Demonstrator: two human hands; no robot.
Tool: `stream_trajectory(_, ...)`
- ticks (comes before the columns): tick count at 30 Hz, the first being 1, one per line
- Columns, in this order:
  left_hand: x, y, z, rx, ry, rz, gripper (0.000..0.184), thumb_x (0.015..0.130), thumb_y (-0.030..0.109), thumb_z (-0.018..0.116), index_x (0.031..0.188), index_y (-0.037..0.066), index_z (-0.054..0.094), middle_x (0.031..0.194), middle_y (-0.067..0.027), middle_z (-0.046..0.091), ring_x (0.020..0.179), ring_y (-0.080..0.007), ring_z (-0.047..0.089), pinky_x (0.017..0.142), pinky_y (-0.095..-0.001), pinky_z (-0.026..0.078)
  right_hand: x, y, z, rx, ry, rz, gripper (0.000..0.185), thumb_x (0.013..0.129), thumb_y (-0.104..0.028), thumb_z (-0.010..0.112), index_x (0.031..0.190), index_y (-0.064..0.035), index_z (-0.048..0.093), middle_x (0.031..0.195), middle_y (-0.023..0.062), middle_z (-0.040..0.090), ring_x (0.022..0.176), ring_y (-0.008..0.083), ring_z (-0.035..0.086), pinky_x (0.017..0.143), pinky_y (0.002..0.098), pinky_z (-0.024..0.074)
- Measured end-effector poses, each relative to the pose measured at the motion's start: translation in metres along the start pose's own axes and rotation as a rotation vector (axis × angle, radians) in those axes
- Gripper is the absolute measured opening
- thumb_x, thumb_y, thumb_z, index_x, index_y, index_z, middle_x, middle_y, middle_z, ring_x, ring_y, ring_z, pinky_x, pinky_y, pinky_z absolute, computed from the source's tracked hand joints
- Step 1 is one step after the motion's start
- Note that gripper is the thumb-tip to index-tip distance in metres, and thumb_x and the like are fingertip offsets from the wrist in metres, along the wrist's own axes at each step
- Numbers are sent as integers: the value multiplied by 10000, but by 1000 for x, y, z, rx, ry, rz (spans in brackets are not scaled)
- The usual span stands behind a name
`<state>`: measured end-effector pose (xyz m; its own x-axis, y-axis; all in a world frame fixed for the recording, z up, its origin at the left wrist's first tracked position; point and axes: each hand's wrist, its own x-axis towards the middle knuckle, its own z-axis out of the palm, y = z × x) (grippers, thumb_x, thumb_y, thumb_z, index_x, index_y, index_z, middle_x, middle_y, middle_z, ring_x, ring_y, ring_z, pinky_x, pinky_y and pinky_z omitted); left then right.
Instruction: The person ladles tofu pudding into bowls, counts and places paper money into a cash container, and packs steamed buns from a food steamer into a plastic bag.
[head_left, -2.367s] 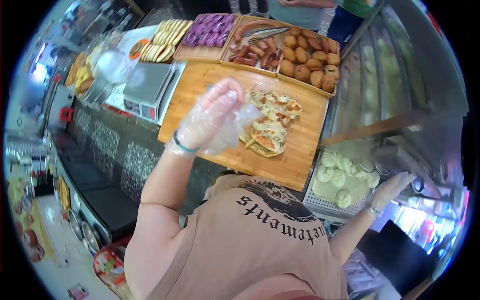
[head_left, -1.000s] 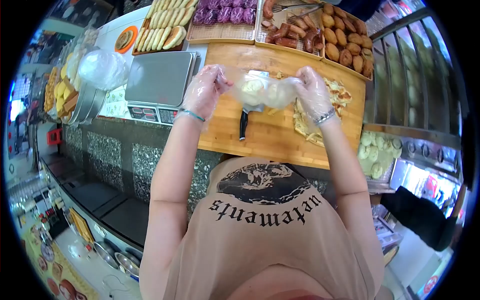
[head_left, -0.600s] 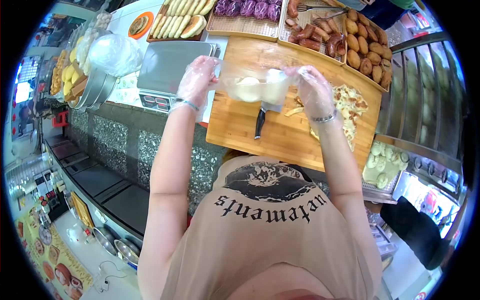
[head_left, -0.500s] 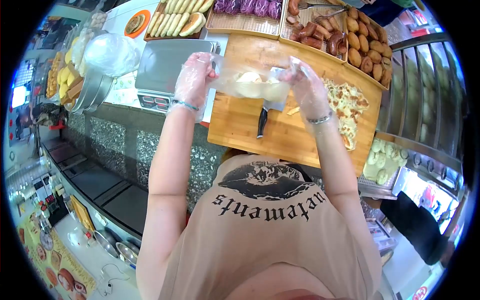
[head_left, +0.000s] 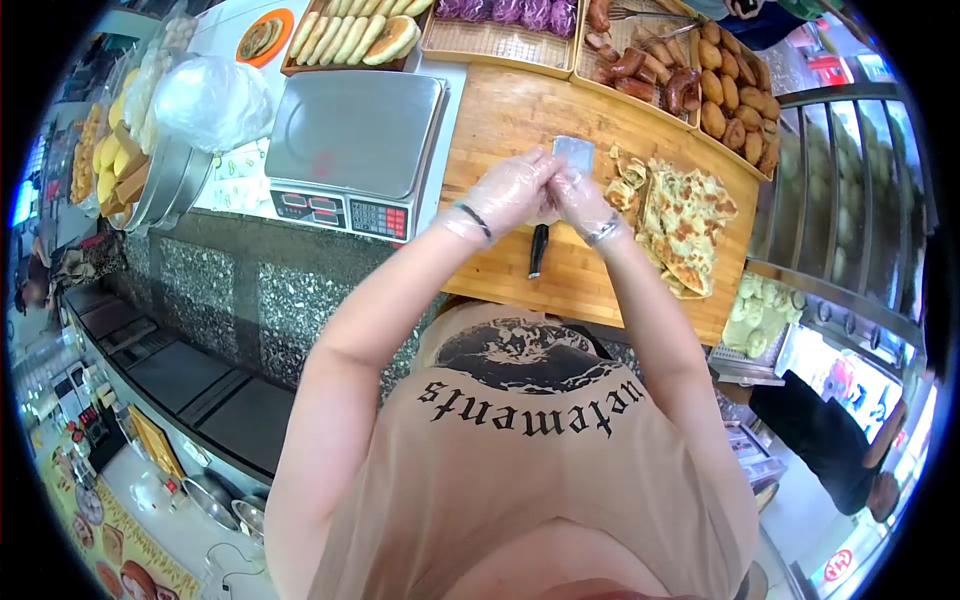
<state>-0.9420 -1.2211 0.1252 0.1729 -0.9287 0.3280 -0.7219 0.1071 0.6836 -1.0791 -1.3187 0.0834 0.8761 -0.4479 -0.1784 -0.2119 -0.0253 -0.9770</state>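
Digital scale (head_left: 350,130) on white desk (head_left: 220,40); orange plate (head_left: 287,28) near scale's far edge. Sausages (head_left: 685,88) in tray (head_left: 635,105), purple bundles (head_left: 515,14) one side, browned oval pieces (head_left: 729,92) other side.

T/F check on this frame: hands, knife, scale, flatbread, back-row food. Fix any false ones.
1. Left hand and right hand meet over the cutting board. True.
2. The right hand is wrapped around the handle of the knife. False: the handle lies free on the board.
3. The scale stands left of the board. True.
4. The flatbread lies on the scale. False: it's on the board.
5. The sausages sit between purple food and browned oval items. True.
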Motion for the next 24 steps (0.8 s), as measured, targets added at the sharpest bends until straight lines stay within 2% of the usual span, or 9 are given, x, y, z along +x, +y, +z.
stream_trajectory(7,-16,7,-8,-93,-274,-372,185,802,123,611,969,59,564,911,-176,582,854,-357,565,766,-384,474,9,-12,3,650,288,377,176,965,-238,468,948,-86,555,821,22,590,712,132,570,685,266,470)
stream_trajectory(9,-32,5,0,-15,-50,38,231,819,131,615,1036,74,561,923,-163,572,936,-334,544,852,-391,446,2,-11,-8,703,166,448,69,912,-160,555,916,-95,576,832,10,585,755,136,564,704,276,467)
stream_trajectory(11,-23,-16,9,-124,26,-61,286,862,224,589,1107,81,554,1021,-151,582,1059,-317,512,938,-386,401,-8,-14,-12,281,-111,348,32,880,-89,588,907,-97,602,862,-6,610,767,139,593,734,312,483)
stream_trajectory(13,-7,-28,11,-972,-215,-665,361,909,357,497,1130,82,573,1147,-141,577,1124,-299,513,968,-389,388,-10,-17,-6,151,-155,285,84,817,-47,632,884,-93,612,828,-1,618,784,199,608,705,333,491)
stream_trajectory(15,6,-28,5,-813,-403,-703,418,918,407,450,1147,79,571,1172,-128,575,1132,-290,505,983,-374,368,-6,-33,1,-756,108,-250,138,753,-28,644,873,-85,603,810,44,609,816,268,605,693,350,497)
stream_trajectory(17,19,-28,-6,-439,-768,-749,540,935,506,357,1180,74,569,1222,-103,571,1147,-274,488,1013,-344,330,-3,-38,11,-671,166,-242,181,700,-54,671,860,-97,597,844,100,572,848,294,575,745,352,484)
stream_trajectory(18,10,-35,6,-569,-639,-953,526,914,503,435,1160,65,588,1189,-90,594,1144,-238,491,1011,-330,324,-2,-32,14,-656,234,-315,202,694,-48,673,873,-96,593,867,108,567,850,307,570,751,359,484)
stream_trajectory(21,6,-17,2,-1145,-364,-926,468,913,432,494,1157,45,593,1155,-67,609,1116,-188,498,981,-302,340,1,-16,17,-720,378,-415,271,680,-34,678,928,-79,579,920,122,554,842,322,560,752,391,484)
stream_trajectory(24,7,-35,16,-1284,-347,-819,313,924,309,544,1081,45,606,986,5,597,893,-86,497,811,-224,382,-3,-24,7,-758,478,-458,257,702,-37,663,940,-42,566,856,121,568,826,329,560,685,421,468)
